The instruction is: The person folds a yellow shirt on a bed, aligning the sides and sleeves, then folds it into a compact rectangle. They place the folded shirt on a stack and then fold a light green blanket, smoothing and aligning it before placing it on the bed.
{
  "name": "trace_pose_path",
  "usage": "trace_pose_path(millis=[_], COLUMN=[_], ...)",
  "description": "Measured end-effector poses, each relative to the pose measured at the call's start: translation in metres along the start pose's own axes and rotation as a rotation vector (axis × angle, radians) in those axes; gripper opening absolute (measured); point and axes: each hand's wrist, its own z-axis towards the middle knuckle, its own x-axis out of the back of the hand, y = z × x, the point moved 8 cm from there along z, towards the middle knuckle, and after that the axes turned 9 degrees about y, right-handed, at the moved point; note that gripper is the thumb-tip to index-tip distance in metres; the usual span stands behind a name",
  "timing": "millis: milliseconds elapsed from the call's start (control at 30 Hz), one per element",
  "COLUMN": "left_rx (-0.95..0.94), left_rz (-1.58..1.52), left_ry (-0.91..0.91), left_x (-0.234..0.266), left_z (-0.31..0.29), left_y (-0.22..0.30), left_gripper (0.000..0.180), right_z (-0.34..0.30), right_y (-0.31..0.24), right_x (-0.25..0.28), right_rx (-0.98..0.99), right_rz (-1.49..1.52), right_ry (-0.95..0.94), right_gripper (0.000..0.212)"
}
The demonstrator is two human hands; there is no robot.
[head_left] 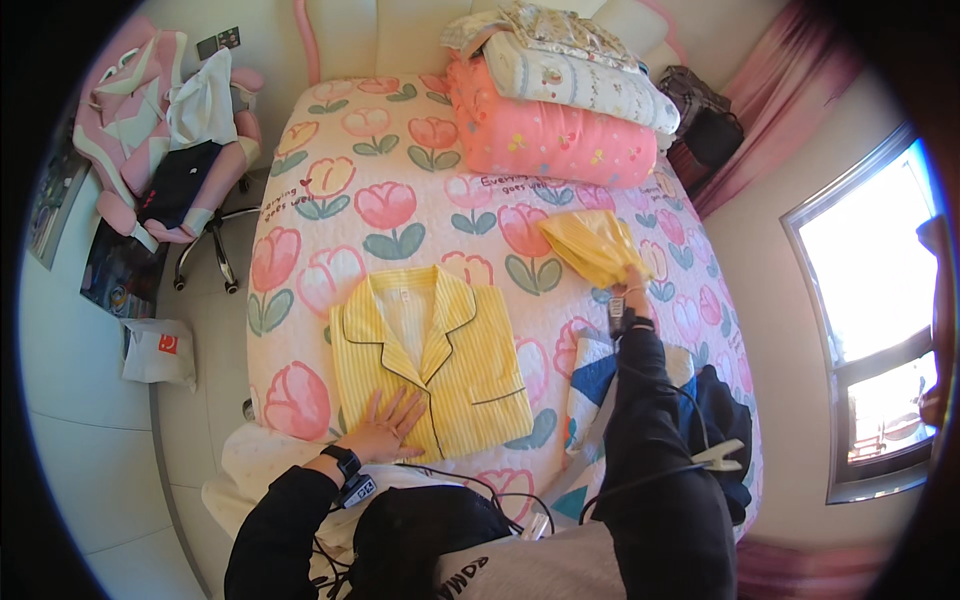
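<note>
A yellow striped pajama shirt (475,350) with dark piping lies on the bed, folded to a neat rectangle with its collar away from me. My left hand (388,428) rests flat on its lower left part, fingers spread. Farther off to the right, my right hand (632,288) is closed on the near right corner of a bunched yellow cloth (590,245). Its full shape is hidden in the folds, so I cannot tell what garment it is. Dark straps and small devices sit on both my wrists.
The bed's tulip-print cover (390,205) spreads beneath everything. A rolled pink quilt (550,135) with folded bedding (570,80) on top stands at the far end. Blue-white fabric (592,375) and dark clothing (722,425) lie near my right arm. A pink chair (135,90) stands left.
</note>
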Motion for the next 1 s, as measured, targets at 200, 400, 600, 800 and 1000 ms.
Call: trace_pose_path(millis=[200, 400, 600, 800, 1000], left_rx=[-0.015, 0.126, 0.29, 0.255, 0.365], left_rz=[0.043, -0.354, -1.19, -1.635, -1.593], left_ry=[0.065, 0.081, 0.291, 0.176, 0.187], left_x=[0.009, 0.042, 0.113, 0.119, 0.109], left_z=[-0.003, -0.002, -0.014, -0.02, -0.03], left_y=[0.004, -0.004, -0.005, 0.017, 0.016], left_gripper=[0.086, 0.085, 0.088, 0.085, 0.08], right_z=[-0.162, -0.356, -0.487, -0.494, -0.467], right_y=[-0.153, -0.196, -0.154, -0.056, -0.014], right_x=[-0.039, -0.061, -0.099, -0.139, -0.156], right_rx=[0.206, -0.007, 0.005, -0.063, -0.363], right_rz=[-0.121, -0.341, -0.573, -1.06, -0.97], right_ry=[-0.52, -0.62, -1.11, -1.478, -1.419], right_gripper=[0.029, 0.039, 0.051, 0.055, 0.053])
